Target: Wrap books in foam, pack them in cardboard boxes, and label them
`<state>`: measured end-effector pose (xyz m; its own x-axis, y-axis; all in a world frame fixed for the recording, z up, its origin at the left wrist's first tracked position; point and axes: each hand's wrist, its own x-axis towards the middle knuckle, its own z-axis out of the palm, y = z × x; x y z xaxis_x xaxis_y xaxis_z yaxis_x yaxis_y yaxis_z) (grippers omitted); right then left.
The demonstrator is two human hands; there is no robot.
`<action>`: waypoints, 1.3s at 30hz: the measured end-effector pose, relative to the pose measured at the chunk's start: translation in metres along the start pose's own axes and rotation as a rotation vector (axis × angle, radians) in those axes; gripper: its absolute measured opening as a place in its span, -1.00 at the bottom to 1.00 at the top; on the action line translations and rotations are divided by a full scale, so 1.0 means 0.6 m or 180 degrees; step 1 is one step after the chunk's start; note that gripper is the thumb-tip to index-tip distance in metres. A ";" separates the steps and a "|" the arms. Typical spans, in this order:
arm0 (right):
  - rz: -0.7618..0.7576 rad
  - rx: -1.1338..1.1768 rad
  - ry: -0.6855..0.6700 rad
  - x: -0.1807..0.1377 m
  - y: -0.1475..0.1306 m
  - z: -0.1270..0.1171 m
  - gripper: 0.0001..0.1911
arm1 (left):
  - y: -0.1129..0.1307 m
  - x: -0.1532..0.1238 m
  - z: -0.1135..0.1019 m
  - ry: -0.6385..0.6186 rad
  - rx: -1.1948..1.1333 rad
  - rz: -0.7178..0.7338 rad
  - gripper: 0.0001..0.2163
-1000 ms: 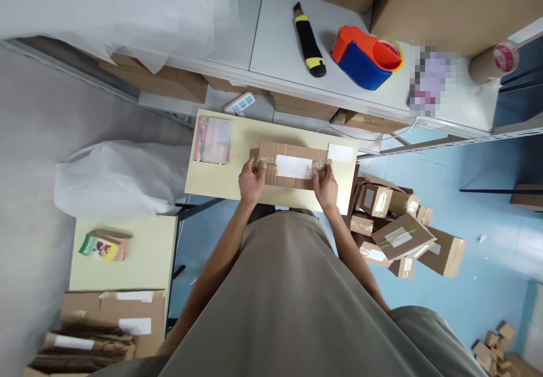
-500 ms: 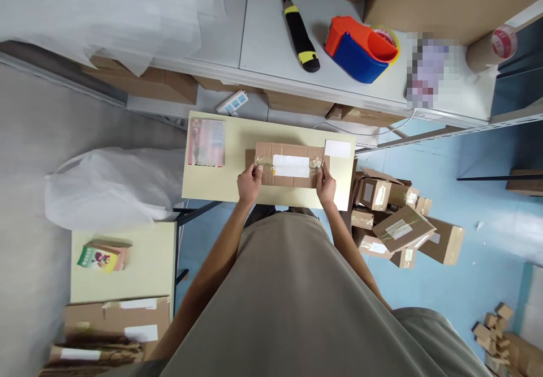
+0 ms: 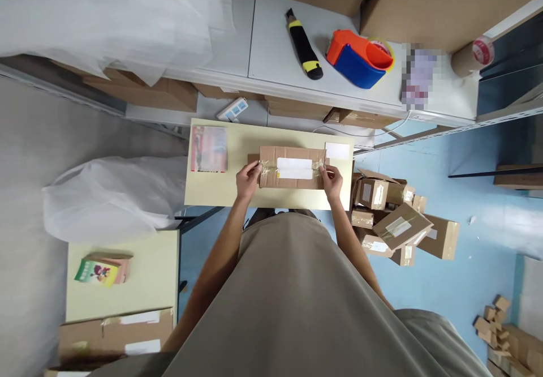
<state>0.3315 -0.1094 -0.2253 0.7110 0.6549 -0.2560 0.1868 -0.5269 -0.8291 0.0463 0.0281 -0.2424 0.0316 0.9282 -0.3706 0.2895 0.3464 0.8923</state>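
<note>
A flat cardboard box point(image 3: 271, 181) with a white label lies on a small pale yellow table point(image 3: 220, 190). My left hand point(image 3: 247, 178) grips the box's left end, fingers pressed on the clear tape there. At the right end my right hand point(image 3: 332, 179) pinches the tape the same way. A strip of clear tape runs across the box between the two hands. A white label sheet point(image 3: 337, 150) lies just beyond the right hand. A red printed packet point(image 3: 208, 149) rests at the table's left end.
A grey shelf behind holds a black-and-yellow utility knife point(image 3: 304, 44), an orange-and-blue tape dispenser point(image 3: 358, 58) and a tape roll point(image 3: 472, 55). Sealed boxes point(image 3: 401, 230) lie heaped on the blue floor at right. A second table point(image 3: 139, 275) at lower left carries a booklet and flat cartons.
Both hands slid outward along the box to its ends and a little farther from me. The camera view shifted slightly; the box stayed on the table.
</note>
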 end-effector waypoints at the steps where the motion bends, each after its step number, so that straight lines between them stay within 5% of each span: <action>1: 0.0133 0.0102 -0.0031 0.003 0.001 0.000 -0.29 | -0.002 0.002 -0.001 -0.0015 -0.0153 -0.0086 -0.57; 6: 0.0095 -0.0155 0.0016 0.005 -0.008 -0.003 -0.22 | 0.006 0.002 -0.001 -0.0054 -0.0176 -0.0135 -0.58; 10: -0.0119 -0.1024 0.0211 -0.011 -0.031 0.029 -0.18 | 0.029 -0.012 0.018 -0.0009 0.0607 0.0115 -0.60; 13: -0.0235 -0.1555 0.0344 -0.023 -0.043 0.065 -0.10 | 0.047 -0.019 0.042 0.0189 0.1392 0.0359 -0.41; 17: -0.0219 -0.1308 0.0376 -0.024 -0.040 0.069 -0.16 | 0.056 -0.010 0.047 0.0205 0.1716 0.0459 -0.39; 24: 0.0011 -0.0285 0.0075 -0.024 -0.031 0.014 -0.24 | 0.046 0.012 -0.021 -0.0344 0.1170 0.0339 -0.89; 33: -0.0652 -0.0015 0.0286 -0.108 -0.091 -0.014 -0.40 | 0.067 0.034 -0.137 -0.0739 0.0404 0.0969 -0.71; 39: -0.0336 0.0212 0.0017 -0.135 -0.053 -0.004 -0.46 | 0.041 0.023 -0.177 -0.0916 0.0505 0.0700 -0.75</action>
<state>0.2694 -0.1470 -0.1771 0.6935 0.7018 -0.1630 0.2156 -0.4180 -0.8825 -0.0478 0.0637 -0.1983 0.3696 0.8943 -0.2523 0.3895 0.0974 0.9159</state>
